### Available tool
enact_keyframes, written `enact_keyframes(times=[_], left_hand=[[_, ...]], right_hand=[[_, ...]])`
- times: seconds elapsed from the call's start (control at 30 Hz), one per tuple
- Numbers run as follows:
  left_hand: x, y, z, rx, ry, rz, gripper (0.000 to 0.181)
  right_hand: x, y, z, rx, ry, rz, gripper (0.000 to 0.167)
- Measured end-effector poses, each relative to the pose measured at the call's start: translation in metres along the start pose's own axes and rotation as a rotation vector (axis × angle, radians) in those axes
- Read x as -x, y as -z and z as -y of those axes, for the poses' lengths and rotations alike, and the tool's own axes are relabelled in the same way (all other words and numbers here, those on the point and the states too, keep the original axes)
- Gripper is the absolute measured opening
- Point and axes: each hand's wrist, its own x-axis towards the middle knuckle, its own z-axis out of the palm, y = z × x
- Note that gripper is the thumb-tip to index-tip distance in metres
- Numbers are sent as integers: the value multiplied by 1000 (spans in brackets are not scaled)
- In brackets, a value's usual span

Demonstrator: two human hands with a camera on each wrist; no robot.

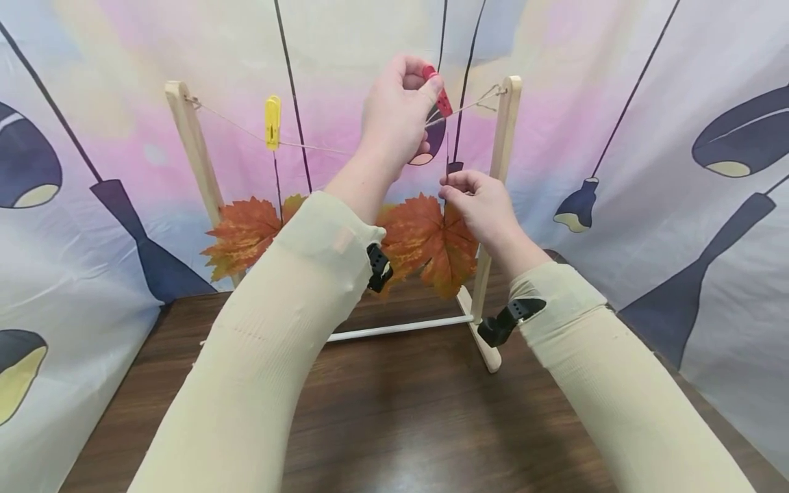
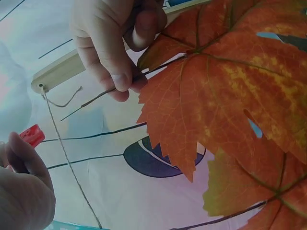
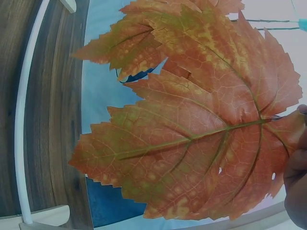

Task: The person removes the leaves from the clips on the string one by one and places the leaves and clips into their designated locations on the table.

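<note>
My left hand (image 1: 397, 113) pinches a red clothespin (image 1: 444, 103) between thumb and fingers at the twine line (image 1: 311, 147). In the left wrist view, a small gap shows between the clothespin (image 2: 34, 135) and the twine (image 2: 67, 160). Lower on the right, my right hand (image 1: 487, 209) pinches the thin dark stem (image 2: 98, 97) of an orange artificial maple leaf (image 1: 440, 243). The stem's bare end points up toward the line. Much of the same leaf (image 3: 192, 153) fills the right wrist view, where only fingertips appear at the edge.
A yellow clothespin (image 1: 273, 123) on the twine holds another orange leaf (image 1: 243, 229) by its stem. Wooden posts (image 1: 507, 130) carry the twine, and a white rod (image 1: 401, 329) joins the frame near the brown table (image 1: 394, 411). A lamp-patterned cloth (image 1: 616, 82) hangs behind.
</note>
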Motion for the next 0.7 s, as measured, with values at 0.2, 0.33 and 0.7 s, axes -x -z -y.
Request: enact_keyframes(times=[0.2, 0.33, 0.7], left_hand=[[1, 2, 2, 9, -22, -24, 16], [4, -1, 6, 22, -52, -10, 18], [13, -1, 16, 74, -94, 19, 20]], right_hand=[[-2, -1, -1, -12, 8, -2, 21], [-2, 0, -1, -6, 5, -2, 21], [0, 7, -4, 20, 39, -60, 23]])
